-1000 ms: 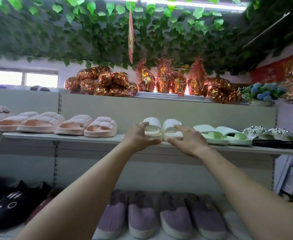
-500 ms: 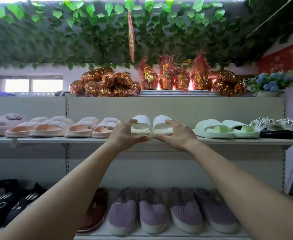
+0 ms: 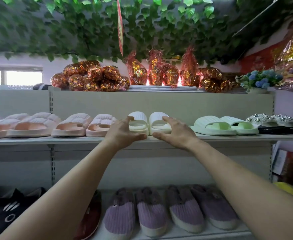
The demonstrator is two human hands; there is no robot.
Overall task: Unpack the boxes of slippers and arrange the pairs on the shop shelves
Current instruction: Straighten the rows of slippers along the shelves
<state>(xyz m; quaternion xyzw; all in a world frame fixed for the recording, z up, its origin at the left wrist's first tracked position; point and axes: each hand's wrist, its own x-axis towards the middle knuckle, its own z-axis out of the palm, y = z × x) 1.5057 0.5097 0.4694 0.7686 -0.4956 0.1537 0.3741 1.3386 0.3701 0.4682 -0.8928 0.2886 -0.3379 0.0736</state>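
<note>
Nearest, the lower shelf (image 3: 177, 237) already carries a row of 4 purple slippers (image 3: 152, 212), with black cat-face slippers (image 3: 2, 217) toward its left end.

Above it, both hands reach to the front edge of the middle shelf (image 3: 73, 140). The left hand (image 3: 123, 134) and the right hand (image 3: 177, 134) are spread, fingers loosely curved, thumbs low along the shelf edge. They flank the white slippers (image 3: 149, 122); the fingertips seem to lie against the outer sides, but I cannot tell if they press or have just let go.

That white pair stands side by side, near the front edge at about the middle of the shelf. To its left sit 2 pink pairs (image 3: 71, 124); to its right a pale green pair (image 3: 223, 125), then a beaded pair (image 3: 272, 121) near the right end.

By my judgement this pair is placed and only needs squaring up. No boxes are in view, so how many remain to unpack cannot be told.

On the top shelf (image 3: 159, 88) lie foil-wrapped bundles (image 3: 90, 77).
</note>
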